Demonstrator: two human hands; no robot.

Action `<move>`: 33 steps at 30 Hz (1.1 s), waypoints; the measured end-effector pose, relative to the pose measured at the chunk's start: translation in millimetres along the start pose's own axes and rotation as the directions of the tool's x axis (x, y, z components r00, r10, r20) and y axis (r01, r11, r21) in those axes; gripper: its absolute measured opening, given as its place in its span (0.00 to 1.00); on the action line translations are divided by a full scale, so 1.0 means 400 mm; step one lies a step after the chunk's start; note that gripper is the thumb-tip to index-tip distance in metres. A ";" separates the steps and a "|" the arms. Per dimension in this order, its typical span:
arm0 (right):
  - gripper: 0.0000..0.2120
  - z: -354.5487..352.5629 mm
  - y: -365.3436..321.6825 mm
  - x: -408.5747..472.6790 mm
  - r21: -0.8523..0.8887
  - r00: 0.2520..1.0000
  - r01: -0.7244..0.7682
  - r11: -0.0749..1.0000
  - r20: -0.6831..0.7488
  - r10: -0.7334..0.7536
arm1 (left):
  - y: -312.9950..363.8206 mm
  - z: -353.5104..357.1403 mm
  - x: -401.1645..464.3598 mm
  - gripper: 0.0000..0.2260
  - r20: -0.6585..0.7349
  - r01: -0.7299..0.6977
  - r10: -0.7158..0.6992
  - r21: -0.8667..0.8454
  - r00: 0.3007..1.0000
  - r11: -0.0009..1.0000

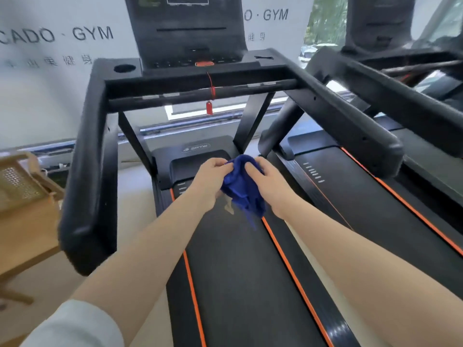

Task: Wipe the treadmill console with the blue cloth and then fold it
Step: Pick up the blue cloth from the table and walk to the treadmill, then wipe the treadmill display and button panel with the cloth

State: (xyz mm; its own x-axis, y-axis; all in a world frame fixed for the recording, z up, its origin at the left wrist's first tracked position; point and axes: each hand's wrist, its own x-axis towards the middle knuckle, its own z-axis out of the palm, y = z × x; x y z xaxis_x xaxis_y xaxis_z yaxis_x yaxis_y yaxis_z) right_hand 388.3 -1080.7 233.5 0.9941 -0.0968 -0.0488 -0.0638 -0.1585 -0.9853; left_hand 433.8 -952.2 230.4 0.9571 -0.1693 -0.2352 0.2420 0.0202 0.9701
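The cloth [241, 189], blue and bunched, hangs in the air over the belt [233, 259], below the console [186, 33] and well apart from it. Both hands hold it at its top: the left hand [210, 177] pinches its left edge in a closed grip, the right hand [266, 177] clasps its right side with fingers curled over the fabric. Black handrails [90, 159] flank the arms. A red clip [209, 107] dangles from the crossbar [200, 92]. A wooden stand [25, 196] sits left.
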 end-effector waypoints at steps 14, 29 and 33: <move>0.06 0.072 -0.166 0.613 0.247 0.991 -0.097 0.964 0.119 0.069 | 0.290 -0.207 0.431 0.03 -0.219 -0.133 0.110 -0.097 0.970 0.986; 0.22 0.204 -0.263 1.136 -0.175 0.818 0.568 0.805 0.232 -0.526 | 0.533 -0.259 0.909 0.10 -0.178 -0.135 0.096 -0.218 0.979 0.967; 0.29 0.239 -0.258 1.256 -0.239 0.768 0.633 0.736 0.311 -0.560 | 0.567 -0.317 1.006 0.07 -0.149 -0.121 0.092 -0.196 0.985 0.973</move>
State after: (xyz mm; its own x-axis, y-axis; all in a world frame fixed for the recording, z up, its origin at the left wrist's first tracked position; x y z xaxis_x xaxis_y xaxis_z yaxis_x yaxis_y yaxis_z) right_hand 902.7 -1019.2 295.0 0.8264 0.3198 0.4634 0.5617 -0.4126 -0.7171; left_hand 894.0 -890.9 348.1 0.9883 -0.0179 -0.1513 0.1512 0.2334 0.9606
